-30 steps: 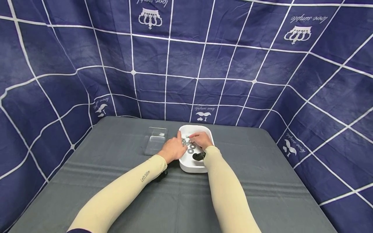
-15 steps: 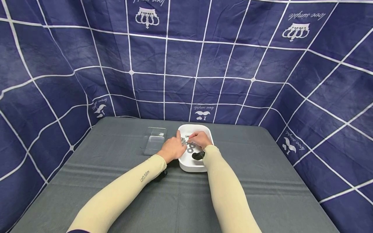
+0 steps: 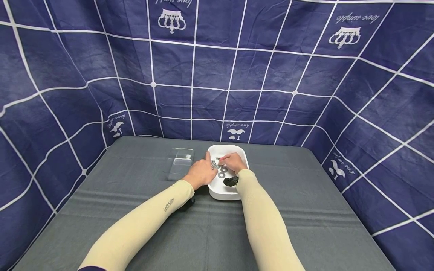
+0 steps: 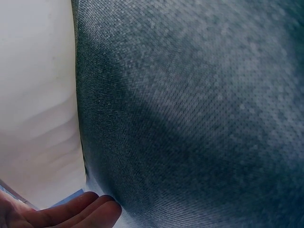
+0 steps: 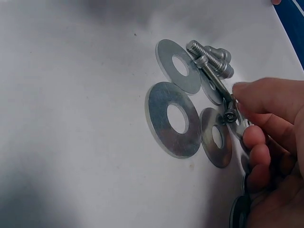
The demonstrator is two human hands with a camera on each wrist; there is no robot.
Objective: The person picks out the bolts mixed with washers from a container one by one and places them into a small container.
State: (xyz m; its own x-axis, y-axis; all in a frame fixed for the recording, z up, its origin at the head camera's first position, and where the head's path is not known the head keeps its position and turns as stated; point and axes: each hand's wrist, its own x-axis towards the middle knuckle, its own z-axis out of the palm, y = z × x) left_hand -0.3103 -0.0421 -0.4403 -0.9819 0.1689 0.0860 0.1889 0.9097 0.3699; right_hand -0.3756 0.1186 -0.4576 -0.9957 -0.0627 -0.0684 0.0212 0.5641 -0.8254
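A white tray (image 3: 228,196) with rounded corners holds metal bolts (image 5: 212,59) and flat washers (image 5: 174,119). My left hand (image 3: 200,172) grips its left wall, index finger stretched along the rim and thumb over the inside. In the left wrist view the fingers (image 4: 78,212) lie outside the wall. Inside the tray, my right hand (image 3: 234,162) pinches at a socket-head bolt (image 5: 230,114) between thumb and fingertips; the grip itself is partly hidden. More washers (image 5: 241,211) lie beneath the curled fingers of that hand.
Left of the tray stands a clear plastic box (image 3: 181,165) with compartments. Both rest on a table covered in grey cloth (image 3: 217,233). Blue curtain with white lines (image 3: 220,67) surrounds the back and sides.
My right fingertips have shifted slightly among the bolts and washers. A bolt near the tray's back now shows more plainly. My left hand stays on the tray wall.
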